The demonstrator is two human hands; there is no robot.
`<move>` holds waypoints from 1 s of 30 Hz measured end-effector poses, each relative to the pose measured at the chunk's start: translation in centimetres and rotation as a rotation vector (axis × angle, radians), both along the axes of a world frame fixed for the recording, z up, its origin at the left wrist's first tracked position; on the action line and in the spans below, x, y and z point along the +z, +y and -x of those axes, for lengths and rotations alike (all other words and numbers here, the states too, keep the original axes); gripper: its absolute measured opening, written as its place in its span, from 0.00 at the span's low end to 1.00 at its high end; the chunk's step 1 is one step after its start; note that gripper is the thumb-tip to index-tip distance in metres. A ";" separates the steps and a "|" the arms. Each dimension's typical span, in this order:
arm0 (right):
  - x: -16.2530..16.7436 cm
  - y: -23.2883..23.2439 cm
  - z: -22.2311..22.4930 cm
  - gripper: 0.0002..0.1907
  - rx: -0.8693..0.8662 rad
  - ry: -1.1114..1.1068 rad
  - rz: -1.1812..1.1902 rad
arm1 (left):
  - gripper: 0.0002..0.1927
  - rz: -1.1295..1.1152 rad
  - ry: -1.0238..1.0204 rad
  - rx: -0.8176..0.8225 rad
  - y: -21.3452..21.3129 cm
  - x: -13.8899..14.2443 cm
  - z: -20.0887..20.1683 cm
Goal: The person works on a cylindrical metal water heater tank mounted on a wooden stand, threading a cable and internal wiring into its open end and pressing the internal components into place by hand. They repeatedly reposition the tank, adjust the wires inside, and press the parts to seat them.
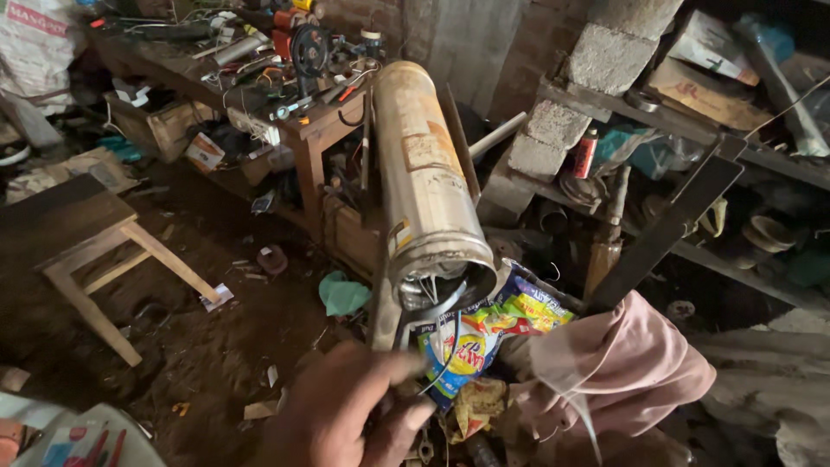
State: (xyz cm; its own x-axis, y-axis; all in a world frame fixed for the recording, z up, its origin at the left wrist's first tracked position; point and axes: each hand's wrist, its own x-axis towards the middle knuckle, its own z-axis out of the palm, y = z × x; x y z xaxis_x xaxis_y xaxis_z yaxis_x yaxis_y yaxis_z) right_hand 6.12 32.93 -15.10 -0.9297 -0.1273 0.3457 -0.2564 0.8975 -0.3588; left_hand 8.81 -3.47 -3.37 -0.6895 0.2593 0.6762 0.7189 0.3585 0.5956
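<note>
My left hand (346, 411) is low in the middle of the view, its back towards me, with thumb and fingers pinched together. It seems to grip a thin wire (443, 363) that curves up into the open end of a long, worn metal cylinder (424, 173). The cylinder leans away from me against a wooden workbench (316, 130), and its open mouth (443, 278) shows loose wires inside. The hand sits just below and left of that mouth. My right hand is out of view.
A colourful plastic packet (484, 333) and a pink cloth (622, 363) lie right of the hand. A dark metal bar (670, 225) slants up behind them. A wooden stool (86, 246) stands left on the dirt floor. Tools crowd the bench; concrete blocks (605, 52) carry cluttered shelves.
</note>
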 end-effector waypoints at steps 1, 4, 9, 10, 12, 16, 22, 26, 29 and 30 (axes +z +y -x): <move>-0.8 0.3 0.5 0.22 -0.008 -0.045 0.000 | 0.25 -0.115 -0.015 -0.083 0.2 0.7 -0.3; -2.5 0.2 1.5 0.21 -0.021 -0.154 -0.010 | 0.37 -0.251 -0.058 -0.146 0.5 2.6 -0.7; -3.6 -0.4 1.9 0.20 -0.033 -0.215 -0.001 | 0.33 0.057 0.194 -0.103 -0.1 4.1 -0.1; -3.6 -0.4 1.8 0.19 -0.042 -0.239 -0.005 | 0.31 0.086 0.176 -0.088 -0.1 4.0 0.0; -3.5 -0.4 1.7 0.19 -0.042 -0.245 -0.005 | 0.24 0.114 0.189 -0.078 -0.5 3.8 0.2; -2.1 0.3 1.2 0.18 -0.042 -0.232 0.012 | 0.13 0.061 0.220 -0.039 -0.9 3.1 0.3; 2.5 1.8 0.3 0.16 -0.004 0.003 0.113 | 0.07 -0.093 0.113 -0.068 0.1 2.2 1.5; 5.7 2.5 0.0 0.15 0.055 0.138 0.160 | 0.06 -0.161 0.014 -0.030 1.0 1.8 1.4; 7.6 2.4 -0.2 0.14 0.112 0.184 0.160 | 0.07 -0.194 0.086 -0.028 1.2 1.6 1.7; 8.2 2.2 -0.3 0.14 0.131 0.197 0.155 | 0.10 -0.231 0.078 -0.042 1.2 1.5 1.7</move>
